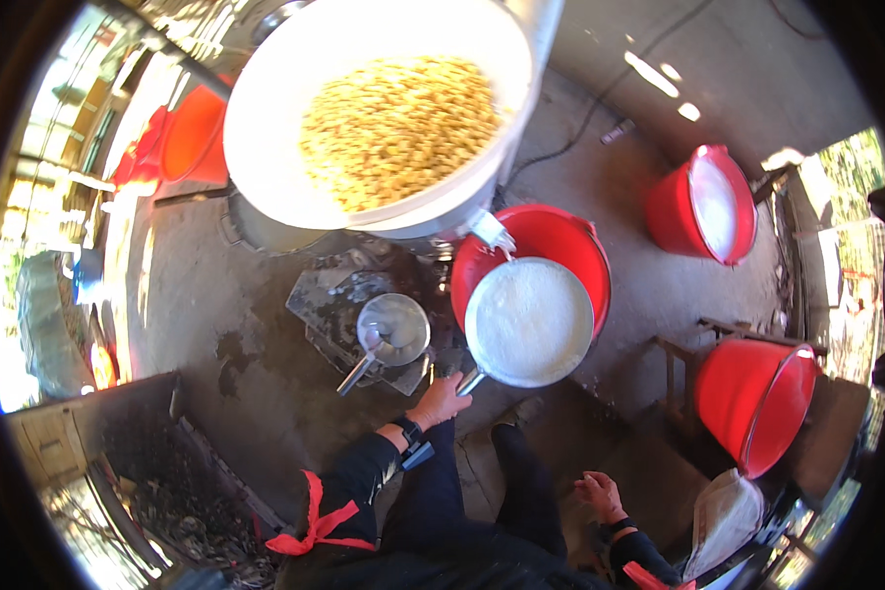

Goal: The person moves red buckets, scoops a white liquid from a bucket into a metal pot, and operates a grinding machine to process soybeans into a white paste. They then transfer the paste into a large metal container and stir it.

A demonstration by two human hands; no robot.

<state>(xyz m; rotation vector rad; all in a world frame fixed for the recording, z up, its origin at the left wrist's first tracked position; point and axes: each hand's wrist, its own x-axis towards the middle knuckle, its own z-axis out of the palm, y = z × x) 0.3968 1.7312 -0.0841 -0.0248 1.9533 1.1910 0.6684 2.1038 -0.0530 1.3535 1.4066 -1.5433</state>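
Note:
My left hand [441, 403] grips the handle of a round metal ladle [529, 322], which is filled nearly to its rim with white frothy liquid. The ladle is over the front part of a large red bucket [571, 236]. At its far edge is a pale spout [492, 232], with white liquid at its mouth. Above the spout, a wide white hopper [265, 140] holds yellowish beans [405, 133], probably soybeans. My right hand [599, 494] hangs low on the right, its fingers loosely apart and holding nothing.
A second metal ladle [392, 330] rests on a dark, wet block [324, 295] left of the red bucket. At right stand a red bucket of white foam [675, 214] and a tilted red bucket [745, 398]. A whitish cloth [723, 520] hangs below. A cable [590, 122] crosses the floor.

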